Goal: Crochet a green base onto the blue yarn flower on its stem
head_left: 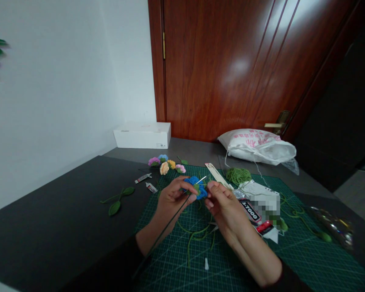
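Note:
My left hand [173, 198] is closed around a blue crocheted flower [202, 191] with a green base turned toward me. A dark green stem [173, 218] runs from the flower down past my left wrist. Across the flower lies a thin silver needle [201, 179], its tip pointing up and right. My right hand [223, 198] is pinched at the flower's right side, where a strand of green yarn [209, 183] meets the fingertips. The fingers partly hide the strand. Below the hands, loose green yarn [196, 234] trails over the green cutting mat [167, 259].
Small crocheted flowers [164, 168] lie behind my left hand, near glue tubes [142, 178] and green leaves [114, 208]. A yarn bundle [239, 175], ruler [217, 174] and glue packaging [251, 211] lie right. A white cap [206, 263] is in front. A white box [142, 135] and bag [257, 146] stand behind.

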Motion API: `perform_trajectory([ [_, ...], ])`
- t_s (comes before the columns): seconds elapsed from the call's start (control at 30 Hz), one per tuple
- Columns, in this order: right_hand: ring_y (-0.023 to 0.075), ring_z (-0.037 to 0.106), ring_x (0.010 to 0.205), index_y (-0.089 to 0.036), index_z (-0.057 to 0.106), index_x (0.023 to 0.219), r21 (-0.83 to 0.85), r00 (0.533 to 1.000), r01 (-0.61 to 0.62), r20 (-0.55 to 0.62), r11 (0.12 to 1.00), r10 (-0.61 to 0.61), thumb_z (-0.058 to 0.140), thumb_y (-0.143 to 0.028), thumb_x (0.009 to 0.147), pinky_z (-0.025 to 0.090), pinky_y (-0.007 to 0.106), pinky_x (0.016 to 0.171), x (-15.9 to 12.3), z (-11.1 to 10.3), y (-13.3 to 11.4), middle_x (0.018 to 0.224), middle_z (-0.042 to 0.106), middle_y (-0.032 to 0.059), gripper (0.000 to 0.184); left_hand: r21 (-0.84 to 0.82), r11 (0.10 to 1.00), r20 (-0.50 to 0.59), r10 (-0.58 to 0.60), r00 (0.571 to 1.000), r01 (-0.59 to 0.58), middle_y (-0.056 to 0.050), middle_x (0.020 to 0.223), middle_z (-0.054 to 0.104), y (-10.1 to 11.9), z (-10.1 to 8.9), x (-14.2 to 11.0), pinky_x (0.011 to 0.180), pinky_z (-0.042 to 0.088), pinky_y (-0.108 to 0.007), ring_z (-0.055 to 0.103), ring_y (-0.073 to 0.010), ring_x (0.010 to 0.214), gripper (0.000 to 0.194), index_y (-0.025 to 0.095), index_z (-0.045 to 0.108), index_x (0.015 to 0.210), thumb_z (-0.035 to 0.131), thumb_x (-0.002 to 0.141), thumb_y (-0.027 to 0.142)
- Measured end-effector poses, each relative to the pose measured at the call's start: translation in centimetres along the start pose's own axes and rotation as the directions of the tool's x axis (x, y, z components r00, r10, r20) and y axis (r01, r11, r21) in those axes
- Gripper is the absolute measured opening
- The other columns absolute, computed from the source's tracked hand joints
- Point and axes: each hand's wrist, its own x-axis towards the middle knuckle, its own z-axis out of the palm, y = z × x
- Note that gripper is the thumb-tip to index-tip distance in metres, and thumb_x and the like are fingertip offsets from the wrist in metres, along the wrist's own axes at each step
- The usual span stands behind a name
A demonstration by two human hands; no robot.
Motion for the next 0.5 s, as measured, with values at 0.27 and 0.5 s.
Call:
perform_trajectory([
  [0.27, 0.0086, 0.033, 0.053, -0.020, 0.059, 0.070, 0.007, 0.996, 0.062, 0.056, 0.998, -0.063, 0.078, -0.040, 0.072, 0.023, 0.021, 0.043, -0.20, 0.31, -0.48, 0.077, 0.055, -0.0004, 0.028, -0.162, 0.985, 0.068, -0.053, 0.996, 0.064, -0.004, 0.099, 0.063, 0.29, 0.65, -0.18, 0.086, 0.047, -0.030, 0.060, -0.0185, 0.094, 0.008, 0.019, 0.069, 0.083, 0.076, 0.080, 0.017],
  [0.5, 0.0084, 0.038, 0.053, -0.018, 0.071, 0.080, -0.002, 1.000, 0.016, -0.002, 1.000, -0.016, 0.086, -0.038, 0.063, 0.027, 0.022, 0.046, -0.03, 0.04, -0.48, 0.075, 0.065, 0.0024, 0.030, -0.193, 0.978, 0.027, -0.078, 0.997, 0.082, -0.004, 0.101, 0.063, 0.38, 0.74, -0.19, 0.085, 0.047, -0.030, 0.060, -0.0200, 0.098, 0.010, 0.019, 0.070, 0.080, 0.079, 0.076, 0.016],
])
